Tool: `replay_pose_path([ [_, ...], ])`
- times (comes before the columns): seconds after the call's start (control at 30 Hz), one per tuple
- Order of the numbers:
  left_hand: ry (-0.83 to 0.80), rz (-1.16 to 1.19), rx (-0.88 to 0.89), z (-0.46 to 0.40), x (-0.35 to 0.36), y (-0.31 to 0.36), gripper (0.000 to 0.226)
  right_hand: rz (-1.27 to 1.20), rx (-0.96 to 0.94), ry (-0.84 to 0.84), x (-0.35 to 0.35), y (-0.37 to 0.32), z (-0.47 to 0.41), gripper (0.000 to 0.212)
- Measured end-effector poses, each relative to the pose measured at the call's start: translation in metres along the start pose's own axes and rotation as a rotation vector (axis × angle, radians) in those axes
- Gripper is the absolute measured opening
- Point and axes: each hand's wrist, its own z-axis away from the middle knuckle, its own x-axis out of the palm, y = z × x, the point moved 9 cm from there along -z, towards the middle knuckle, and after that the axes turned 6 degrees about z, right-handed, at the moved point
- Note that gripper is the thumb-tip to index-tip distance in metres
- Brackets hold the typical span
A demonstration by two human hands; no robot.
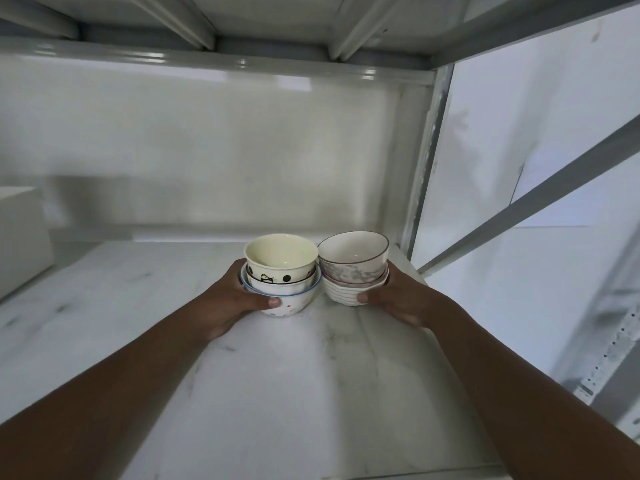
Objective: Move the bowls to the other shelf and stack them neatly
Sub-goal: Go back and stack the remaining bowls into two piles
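Toward the back right of the shelf [242, 393], both hands reach in, each round a short stack of bowls. At the left edge a pale box [20, 237] sits against the back, well apart from the bowls. The left hand [235, 303] grasps the left stack [280, 275], thumb across the front of the spotted bottom bowl and fingers curled behind; a cream bowl with black dots nests on top, with at least one more between, so it looks like three. Just beside it, touching or nearly so, the right stack [353, 268] is grasped by the right hand [398, 299], thumb on the ribbed white bottom bowl and fingers round the far side; a pink-marbled bowl with a dark rim sits on top. Both stacks stand upright near the right rear post [420, 161]. Whether their bases rest on the shelf or hang just above it, I cannot tell. By my reading the nesting is done and reasonably square, and the carrying is either ending or just starting: nothing shows whether this is the source shelf or the target. If it is the target, what is left is to set down, let go and perhaps nudge the two stacks into line.
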Motion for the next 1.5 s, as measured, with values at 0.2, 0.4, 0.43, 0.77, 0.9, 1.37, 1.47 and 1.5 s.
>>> replay_pose_path([
  [0.2,0.013,0.031,0.020,-0.004,-0.002,0.001,0.061,-0.002,-0.026,0.028,-0.005,0.000,-0.001,0.069],
  [0.4,0.041,0.105,-0.021,-0.006,0.003,-0.007,0.057,-0.050,-0.034,0.064,-0.014,0.006,-0.002,0.080],
  [0.43,0.040,0.104,-0.024,-0.007,0.004,-0.008,0.057,-0.053,-0.030,0.059,-0.015,0.006,-0.002,0.084],
  [0.77,0.042,0.172,-0.056,-0.022,-0.004,-0.011,0.085,-0.150,0.030,0.168,-0.023,0.005,-0.002,0.106],
  [0.9,0.032,0.198,-0.040,-0.027,-0.005,-0.007,0.079,-0.171,0.016,0.182,-0.020,-0.002,0.000,0.105],
  [1.37,-0.069,0.191,0.016,-0.023,0.016,0.035,0.116,-0.106,-0.137,0.387,0.006,-0.061,0.042,0.087],
  [1.47,-0.147,0.239,0.008,-0.016,0.030,0.042,0.109,-0.080,-0.132,0.440,0.013,-0.071,0.060,0.097],
  [1.5,-0.175,0.256,0.006,-0.014,0.035,0.044,0.106,-0.074,-0.130,0.454,0.016,-0.074,0.067,0.101],
])
